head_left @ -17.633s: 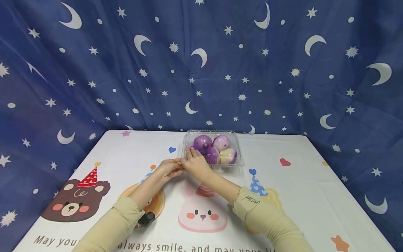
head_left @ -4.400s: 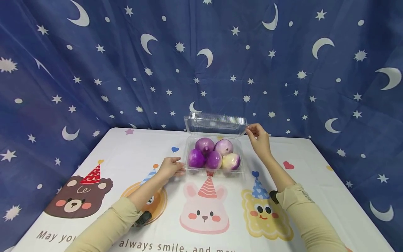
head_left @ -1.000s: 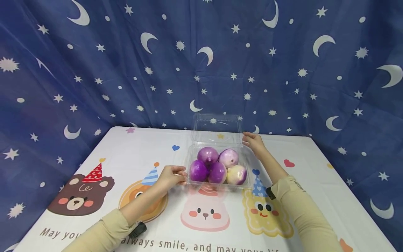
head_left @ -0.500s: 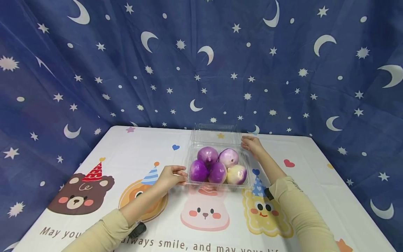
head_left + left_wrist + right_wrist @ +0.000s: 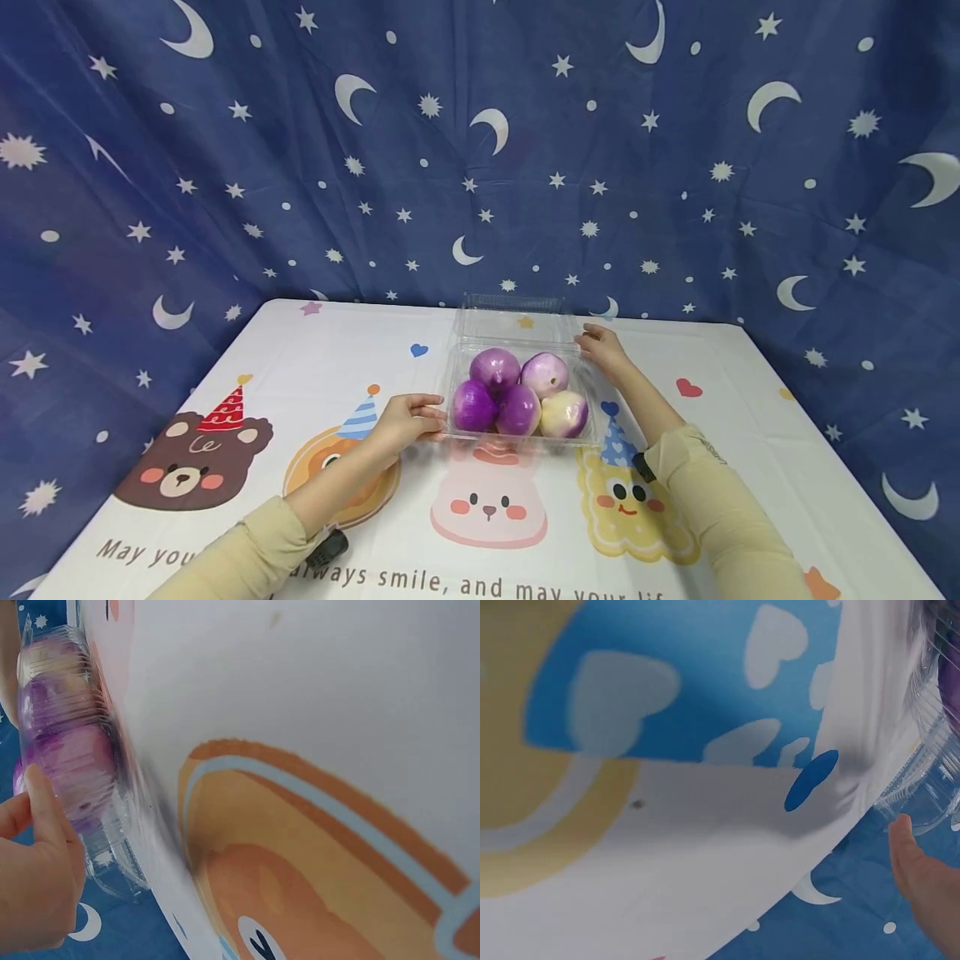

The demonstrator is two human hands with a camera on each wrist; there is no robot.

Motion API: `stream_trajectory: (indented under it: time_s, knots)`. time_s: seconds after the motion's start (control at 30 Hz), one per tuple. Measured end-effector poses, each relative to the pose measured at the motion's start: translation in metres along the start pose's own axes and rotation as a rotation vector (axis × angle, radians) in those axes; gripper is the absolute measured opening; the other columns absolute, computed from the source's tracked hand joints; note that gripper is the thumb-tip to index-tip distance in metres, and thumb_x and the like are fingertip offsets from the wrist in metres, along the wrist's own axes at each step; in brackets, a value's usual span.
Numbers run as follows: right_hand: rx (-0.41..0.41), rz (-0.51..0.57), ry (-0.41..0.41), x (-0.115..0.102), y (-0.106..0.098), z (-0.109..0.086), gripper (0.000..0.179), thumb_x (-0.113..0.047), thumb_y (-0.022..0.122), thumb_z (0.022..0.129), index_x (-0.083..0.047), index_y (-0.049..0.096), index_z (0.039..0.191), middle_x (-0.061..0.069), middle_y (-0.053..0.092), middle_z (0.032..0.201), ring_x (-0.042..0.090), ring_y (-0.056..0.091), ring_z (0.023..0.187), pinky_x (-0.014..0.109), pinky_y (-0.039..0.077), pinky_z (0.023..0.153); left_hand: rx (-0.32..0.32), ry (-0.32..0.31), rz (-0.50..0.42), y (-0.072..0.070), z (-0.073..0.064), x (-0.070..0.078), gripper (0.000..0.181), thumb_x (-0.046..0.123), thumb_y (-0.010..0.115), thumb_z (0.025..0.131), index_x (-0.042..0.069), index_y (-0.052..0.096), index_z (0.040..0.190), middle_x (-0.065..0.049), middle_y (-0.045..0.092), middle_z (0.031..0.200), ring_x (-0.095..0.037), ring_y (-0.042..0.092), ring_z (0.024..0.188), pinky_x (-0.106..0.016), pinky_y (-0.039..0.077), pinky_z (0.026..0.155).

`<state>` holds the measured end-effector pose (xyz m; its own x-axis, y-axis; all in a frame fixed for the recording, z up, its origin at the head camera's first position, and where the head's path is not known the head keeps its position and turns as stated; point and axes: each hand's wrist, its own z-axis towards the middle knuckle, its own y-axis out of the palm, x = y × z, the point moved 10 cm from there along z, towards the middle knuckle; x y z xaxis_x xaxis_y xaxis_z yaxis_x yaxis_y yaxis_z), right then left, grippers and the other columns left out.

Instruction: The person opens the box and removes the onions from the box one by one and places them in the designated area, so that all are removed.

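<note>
A clear plastic clamshell container (image 5: 525, 440) lies on the table with its lid (image 5: 491, 327) folded back toward the curtain. Inside sit several glossy, round, purple-and-white vegetables (image 5: 517, 411), which look like onions. My left hand (image 5: 407, 422) pinches the container's front left edge between thumb and fingers; in the left wrist view, its fingertips (image 5: 37, 780) lie right at the rim. By the hinge on the right side, my right hand (image 5: 604, 350) rests with loosely bent fingers. In the right wrist view, one fingertip (image 5: 904, 825) points up beside the clear plastic.
A white tablecloth (image 5: 360, 333) printed with cartoon animals and lettering covers the table. Close behind its back edge hangs a blue curtain (image 5: 420, 150) with moons and stars. A black wrist device (image 5: 327, 550) is strapped at the left sleeve.
Long before, the lid was down with both hands at the front left corner. My right hand then raised it and laid it back. The container came nearer; lately the right fingers loosened slightly.
</note>
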<state>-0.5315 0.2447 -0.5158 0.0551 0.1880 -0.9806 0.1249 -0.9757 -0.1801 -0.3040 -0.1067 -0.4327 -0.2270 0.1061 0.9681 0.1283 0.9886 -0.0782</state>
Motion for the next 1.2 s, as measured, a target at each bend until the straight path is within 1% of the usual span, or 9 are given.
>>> stream_trajectory:
  time_s: [0.1, 0.17, 0.2, 0.33, 0.47, 0.67, 0.93, 1.1, 1.2]
  knots:
    - [0.050, -0.098, -0.084, -0.008, -0.008, -0.009, 0.065, -0.029, 0.063, 0.090, 0.003, 0.036, 0.141, 0.015, 0.055, 0.125, 0.010, 0.063, 0.100, 0.024, 0.056, 0.079, -0.013, -0.025, -0.049, 0.000, 0.000, -0.003, 0.042, -0.014, 0.054, 0.085, -0.015, 0.047, 0.127, -0.014, 0.068, 0.087, -0.006, 0.063, 0.063, -0.023, 0.058, 0.065]
    - [0.071, -0.163, -0.091, -0.034, -0.002, -0.035, 0.062, -0.026, 0.061, 0.091, 0.002, 0.038, 0.141, 0.018, 0.055, 0.126, 0.019, 0.062, 0.106, 0.030, 0.056, 0.084, -0.028, -0.039, -0.076, 0.001, 0.000, -0.005, 0.044, -0.014, 0.054, 0.086, -0.014, 0.046, 0.129, -0.009, 0.066, 0.085, -0.006, 0.063, 0.063, -0.023, 0.058, 0.066]
    - [0.101, -0.220, -0.099, -0.037, -0.005, -0.035, 0.061, -0.027, 0.060, 0.092, 0.002, 0.038, 0.140, 0.019, 0.056, 0.124, 0.021, 0.062, 0.104, 0.032, 0.056, 0.082, -0.037, -0.044, -0.087, 0.001, 0.001, -0.006, 0.045, -0.013, 0.054, 0.086, -0.014, 0.045, 0.129, -0.007, 0.066, 0.084, -0.006, 0.064, 0.064, -0.023, 0.058, 0.066]
    - [0.138, -0.374, -0.113, -0.108, 0.018, -0.097, 0.051, -0.015, 0.049, 0.096, 0.005, 0.035, 0.141, 0.029, 0.046, 0.134, 0.044, 0.050, 0.120, 0.049, 0.047, 0.097, -0.105, -0.061, -0.134, 0.003, 0.003, -0.009, 0.050, -0.013, 0.054, 0.087, -0.013, 0.039, 0.134, -0.003, 0.064, 0.083, -0.007, 0.065, 0.067, -0.023, 0.059, 0.069]
    - [0.153, -0.486, -0.211, -0.146, 0.030, -0.126, 0.044, -0.008, 0.047, 0.097, 0.010, 0.039, 0.136, 0.032, 0.049, 0.130, 0.046, 0.051, 0.116, 0.050, 0.046, 0.098, -0.177, -0.071, -0.159, 0.005, 0.004, -0.008, 0.057, -0.012, 0.054, 0.087, -0.010, 0.033, 0.139, -0.002, 0.063, 0.086, -0.008, 0.065, 0.071, -0.025, 0.059, 0.071]
    - [0.086, -0.529, -0.339, -0.158, 0.045, -0.149, 0.038, -0.003, 0.049, 0.095, 0.010, 0.045, 0.131, 0.032, 0.053, 0.124, 0.046, 0.054, 0.113, 0.052, 0.047, 0.096, -0.163, 0.023, 0.074, 0.001, 0.007, 0.000, 0.059, -0.006, 0.061, 0.085, -0.009, 0.038, 0.138, -0.015, 0.060, 0.102, -0.009, 0.065, 0.074, -0.029, 0.059, 0.072]
    - [-0.125, -0.544, -0.450, -0.167, 0.073, -0.178, 0.036, -0.004, 0.052, 0.095, 0.007, 0.049, 0.129, 0.029, 0.055, 0.124, 0.042, 0.057, 0.111, 0.053, 0.048, 0.093, -0.207, 0.269, 0.342, 0.002, -0.002, 0.016, 0.062, 0.014, 0.066, 0.086, -0.011, 0.040, 0.136, -0.026, 0.052, 0.120, -0.011, 0.063, 0.081, -0.028, 0.058, 0.069]
    - [-0.282, -0.681, -0.490, -0.164, 0.092, -0.195, 0.037, -0.008, 0.056, 0.093, 0.007, 0.052, 0.126, 0.025, 0.056, 0.126, 0.040, 0.058, 0.109, 0.050, 0.050, 0.091, -0.203, 0.323, 0.428, 0.002, -0.003, 0.018, 0.066, 0.015, 0.063, 0.088, -0.008, 0.032, 0.142, -0.027, 0.039, 0.137, -0.022, 0.062, 0.092, -0.026, 0.057, 0.070]
    - [-0.316, -0.803, -0.492, -0.162, 0.098, -0.203, 0.040, -0.015, 0.062, 0.090, 0.004, 0.055, 0.124, 0.021, 0.060, 0.122, 0.036, 0.059, 0.101, 0.047, 0.053, 0.085, -0.210, 0.424, 0.561, 0.006, -0.004, 0.024, 0.062, 0.013, 0.061, 0.089, -0.008, 0.033, 0.141, -0.025, 0.033, 0.145, -0.029, 0.061, 0.098, -0.024, 0.055, 0.074]
